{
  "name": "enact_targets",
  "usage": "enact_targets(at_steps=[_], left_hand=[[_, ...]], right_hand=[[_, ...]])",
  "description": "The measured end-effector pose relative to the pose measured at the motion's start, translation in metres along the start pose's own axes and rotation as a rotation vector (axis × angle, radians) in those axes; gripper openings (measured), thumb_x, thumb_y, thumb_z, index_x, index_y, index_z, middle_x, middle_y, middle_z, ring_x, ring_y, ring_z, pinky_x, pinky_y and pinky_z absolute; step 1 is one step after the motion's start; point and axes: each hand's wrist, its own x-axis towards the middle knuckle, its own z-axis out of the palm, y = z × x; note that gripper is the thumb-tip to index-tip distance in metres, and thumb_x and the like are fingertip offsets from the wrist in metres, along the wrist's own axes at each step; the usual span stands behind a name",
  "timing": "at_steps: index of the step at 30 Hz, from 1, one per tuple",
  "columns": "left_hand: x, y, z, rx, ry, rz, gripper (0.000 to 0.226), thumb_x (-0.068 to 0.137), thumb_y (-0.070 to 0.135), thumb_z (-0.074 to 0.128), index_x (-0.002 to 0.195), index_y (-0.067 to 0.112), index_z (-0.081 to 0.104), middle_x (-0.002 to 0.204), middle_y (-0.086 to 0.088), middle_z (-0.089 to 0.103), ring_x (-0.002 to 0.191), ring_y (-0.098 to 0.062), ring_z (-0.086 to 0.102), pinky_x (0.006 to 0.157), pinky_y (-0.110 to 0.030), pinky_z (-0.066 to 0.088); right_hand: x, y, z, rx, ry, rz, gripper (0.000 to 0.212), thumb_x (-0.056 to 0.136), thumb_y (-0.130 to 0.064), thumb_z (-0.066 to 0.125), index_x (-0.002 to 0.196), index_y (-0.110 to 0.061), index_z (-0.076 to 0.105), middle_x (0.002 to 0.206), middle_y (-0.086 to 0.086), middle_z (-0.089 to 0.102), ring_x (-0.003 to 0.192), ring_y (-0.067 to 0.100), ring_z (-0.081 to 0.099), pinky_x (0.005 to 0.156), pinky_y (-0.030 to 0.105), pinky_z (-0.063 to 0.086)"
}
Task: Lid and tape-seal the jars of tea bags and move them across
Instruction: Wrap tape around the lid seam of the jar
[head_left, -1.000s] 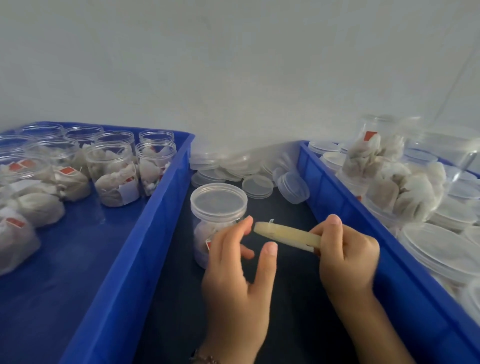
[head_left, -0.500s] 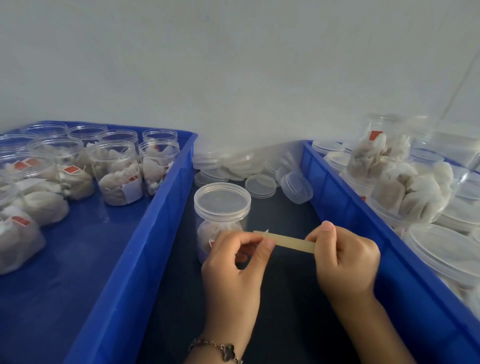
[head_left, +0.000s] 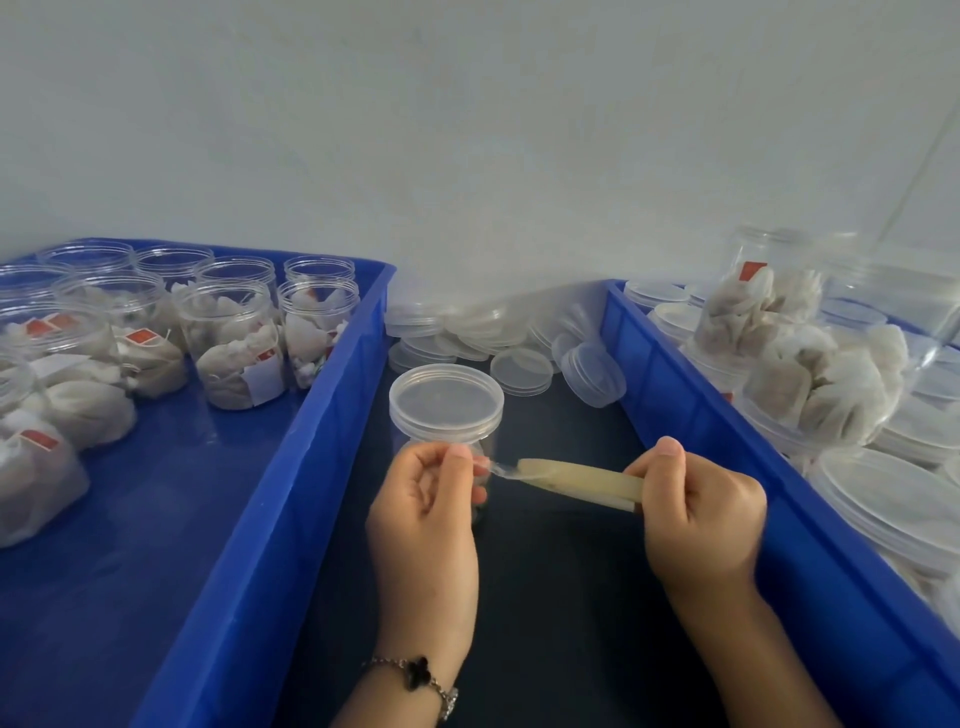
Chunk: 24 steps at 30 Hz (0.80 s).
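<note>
1. A clear plastic jar with a translucent screw lid (head_left: 445, 410) stands upright on the dark table surface (head_left: 545, 597), in the lane between two blue plastic trays. The lid is seated on the jar. The contents are largely hidden behind the left hand.
2. The left hand (head_left: 426, 499) is directly in front of the jar. Its thumb and fingers pinch the free end of a clear tape strip (head_left: 501, 470), level with the jar wall just below the lid.
3. The right hand (head_left: 701, 512) grips a flat yellowish roll of tape (head_left: 582, 480), seen edge-on and held just right of the jar. The drawn strip runs between the two hands.
4. The left blue tray (head_left: 332, 415) holds open clear jars of tea bags (head_left: 234, 343), none lidded, clustered at its far end.
5. The right blue tray (head_left: 675, 395) holds lidded jars of tea bags (head_left: 810, 384), several lying on their sides and stacked.
6. A pile of loose translucent lids (head_left: 498, 343) lies on the table beyond the jar, against the white wall (head_left: 467, 130).
7. A bracelet with a dark clover charm (head_left: 418, 673) is on the left wrist.
</note>
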Motion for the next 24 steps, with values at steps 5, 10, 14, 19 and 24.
enact_targets(at_steps=[5, 10, 14, 19, 24], left_hand=[[0.012, 0.004, -0.009, -0.060, 0.091, -0.022, 0.009, 0.086, 0.012, 0.058, 0.078, 0.015, 0.061, 0.065, 0.009, 0.067, 0.054, 0.001, 0.058, 0.053, -0.013, 0.047], [0.006, 0.008, -0.009, 0.138, -0.070, 0.197, 0.004, 0.080, 0.029, 0.065, 0.082, 0.029, 0.062, 0.081, 0.017, 0.066, 0.073, 0.001, 0.063, 0.060, -0.008, 0.046], [-0.005, 0.001, -0.002, 0.468, -0.371, 0.472, 0.037, 0.069, 0.050, 0.070, 0.098, 0.027, 0.067, 0.094, 0.019, 0.063, 0.088, -0.001, 0.061, 0.072, -0.014, 0.050], [-0.002, -0.008, -0.004, 0.581, -0.338, 0.555, 0.038, 0.065, 0.026, 0.083, 0.100, 0.016, 0.069, 0.089, 0.012, 0.065, 0.077, -0.001, 0.062, 0.070, -0.016, 0.052], [0.001, -0.006, -0.005, 0.481, -0.339, 0.397, 0.020, 0.074, 0.039, 0.069, 0.086, 0.023, 0.070, 0.075, 0.022, 0.063, 0.078, 0.001, 0.063, 0.066, -0.011, 0.050]], right_hand=[[0.001, 0.001, 0.000, -0.037, 0.007, -0.016, 0.060, 0.089, -0.033, 0.028, 0.048, -0.006, 0.063, 0.036, 0.001, 0.044, 0.033, 0.021, 0.042, 0.037, 0.037, 0.041], [0.001, 0.002, 0.000, -0.055, 0.002, -0.023, 0.062, 0.089, -0.034, 0.029, 0.045, -0.002, 0.059, 0.036, 0.006, 0.044, 0.033, 0.025, 0.043, 0.037, 0.039, 0.041], [0.000, -0.001, 0.001, -0.052, -0.014, -0.073, 0.062, 0.090, -0.032, 0.029, 0.044, -0.001, 0.057, 0.036, 0.005, 0.043, 0.032, 0.023, 0.041, 0.035, 0.038, 0.039], [0.000, 0.000, 0.001, -0.042, -0.005, -0.065, 0.062, 0.091, -0.031, 0.030, 0.045, -0.001, 0.058, 0.037, 0.005, 0.043, 0.032, 0.021, 0.042, 0.035, 0.038, 0.040], [0.001, 0.000, 0.001, -0.050, 0.002, -0.057, 0.061, 0.090, -0.032, 0.031, 0.045, -0.002, 0.058, 0.036, 0.004, 0.043, 0.032, 0.021, 0.042, 0.035, 0.039, 0.041]])
